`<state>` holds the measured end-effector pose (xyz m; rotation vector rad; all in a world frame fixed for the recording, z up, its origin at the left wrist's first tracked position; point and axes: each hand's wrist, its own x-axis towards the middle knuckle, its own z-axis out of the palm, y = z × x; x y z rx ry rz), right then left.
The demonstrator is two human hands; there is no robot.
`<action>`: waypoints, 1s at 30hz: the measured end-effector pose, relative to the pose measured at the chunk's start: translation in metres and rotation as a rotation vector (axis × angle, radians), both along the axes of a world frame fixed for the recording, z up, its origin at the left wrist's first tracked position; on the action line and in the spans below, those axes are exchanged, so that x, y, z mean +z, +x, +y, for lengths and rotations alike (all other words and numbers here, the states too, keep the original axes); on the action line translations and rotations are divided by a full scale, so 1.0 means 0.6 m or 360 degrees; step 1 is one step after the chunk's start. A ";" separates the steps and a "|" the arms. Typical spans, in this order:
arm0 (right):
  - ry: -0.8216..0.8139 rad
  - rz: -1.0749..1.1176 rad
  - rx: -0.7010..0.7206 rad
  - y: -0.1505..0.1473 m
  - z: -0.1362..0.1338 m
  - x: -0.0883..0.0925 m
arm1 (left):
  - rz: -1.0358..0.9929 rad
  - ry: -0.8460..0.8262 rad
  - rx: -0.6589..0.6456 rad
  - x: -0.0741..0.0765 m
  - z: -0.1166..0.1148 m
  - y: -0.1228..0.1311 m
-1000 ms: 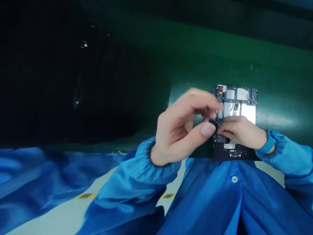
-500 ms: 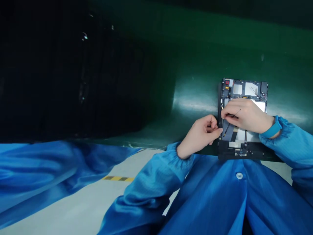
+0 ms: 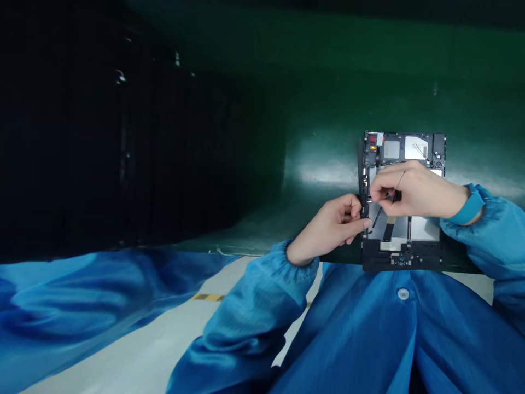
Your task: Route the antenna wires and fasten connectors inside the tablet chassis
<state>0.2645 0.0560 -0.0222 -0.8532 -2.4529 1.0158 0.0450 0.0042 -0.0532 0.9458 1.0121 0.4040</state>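
Right hand: pinching a thin black cable between fingertips.
Left hand: curling its fingers, touching the chassis edge; firmness of grip cannot be told.
Opened tablet chassis: lying flat on a green work surface, directly between both hands.

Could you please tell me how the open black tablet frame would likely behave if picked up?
The flat black tablet frame, backed by silver metal plates, probably feels stiff. The fine dark wire by the right hand looks fragile. Being flat, the frame seems unlikely to roll, though it may slide on the glossy green mat.
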 end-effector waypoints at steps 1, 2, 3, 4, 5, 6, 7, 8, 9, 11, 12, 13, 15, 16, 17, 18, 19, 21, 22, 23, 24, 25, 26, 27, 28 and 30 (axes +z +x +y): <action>-0.0075 -0.0004 0.0037 0.003 0.002 0.009 | -0.0003 0.0001 -0.0011 0.000 0.002 0.000; -0.0139 -0.0005 0.0072 0.005 0.003 0.016 | -0.0003 -0.0001 -0.0028 0.000 0.003 -0.001; -0.0182 -0.0002 0.0098 0.007 0.004 0.021 | -0.0003 -0.0003 -0.0049 0.001 0.004 -0.001; -0.0203 0.0000 0.0112 0.008 0.005 0.024 | 0.0001 -0.0004 -0.0066 0.002 0.005 -0.002; -0.0200 0.0000 0.0111 0.008 0.006 0.023 | 0.0008 0.0000 -0.0076 0.002 0.006 -0.003; -0.0172 -0.0001 0.0092 0.007 0.006 0.020 | 0.0017 0.0008 -0.0081 0.003 0.005 -0.003; -0.0124 0.0001 0.0058 0.005 0.006 0.015 | 0.0026 0.0021 -0.0085 0.003 0.005 -0.004; -0.0064 0.0006 0.0018 0.003 0.005 0.008 | 0.0038 0.0038 -0.0084 0.003 0.003 -0.004; 0.0004 0.0011 -0.0021 0.000 0.004 0.000 | 0.0051 0.0058 -0.0078 0.003 0.002 -0.003; 0.0150 0.0018 -0.0071 -0.006 0.000 -0.016 | 0.0079 0.0099 -0.0045 0.003 -0.003 0.000; 0.0219 0.0018 -0.0077 -0.008 -0.003 -0.023 | 0.0094 0.0117 -0.0017 0.003 -0.005 0.001; 0.0282 0.0016 -0.0076 -0.010 -0.005 -0.029 | 0.0106 0.0133 0.0014 0.002 -0.007 0.003; 0.0376 0.0007 -0.0077 -0.013 -0.008 -0.037 | 0.0113 0.0146 0.0047 0.002 -0.010 0.005; 0.0402 0.0002 -0.0081 -0.013 -0.009 -0.040 | 0.0112 0.0146 0.0048 0.002 -0.010 0.005; 0.0417 -0.0004 -0.0082 -0.014 -0.010 -0.041 | 0.0109 0.0145 0.0041 0.002 -0.010 0.005; 0.0423 -0.0013 -0.0083 -0.014 -0.010 -0.041 | 0.0107 0.0145 0.0031 0.003 -0.009 0.004; 0.0425 -0.0024 -0.0083 -0.014 -0.010 -0.041 | 0.0106 0.0146 0.0022 0.003 -0.009 0.004; 0.0426 -0.0041 -0.0081 -0.013 -0.010 -0.041 | 0.0114 0.0158 0.0021 0.003 -0.007 0.004; 0.0430 -0.0045 -0.0082 -0.013 -0.010 -0.041 | 0.0118 0.0164 0.0027 0.003 -0.007 0.005; 0.0433 -0.0047 -0.0085 -0.013 -0.010 -0.041 | 0.0122 0.0166 0.0037 0.003 -0.007 0.006; 0.0437 -0.0044 -0.0088 -0.013 -0.010 -0.042 | 0.0125 0.0166 0.0051 0.004 -0.007 0.008; 0.0440 -0.0038 -0.0089 -0.013 -0.010 -0.042 | 0.0128 0.0161 0.0068 0.004 -0.007 0.011; 0.0443 -0.0029 -0.0089 -0.012 -0.010 -0.042 | 0.0130 0.0155 0.0090 0.004 -0.008 0.013; 0.0444 -0.0018 -0.0086 -0.012 -0.010 -0.042 | 0.0131 0.0145 0.0111 0.004 -0.008 0.016; 0.0444 -0.0009 -0.0084 -0.012 -0.009 -0.042 | 0.0134 0.0135 0.0132 0.004 -0.008 0.018; 0.0440 0.0000 -0.0087 -0.011 -0.009 -0.042 | 0.0146 0.0125 0.0177 0.003 -0.008 0.021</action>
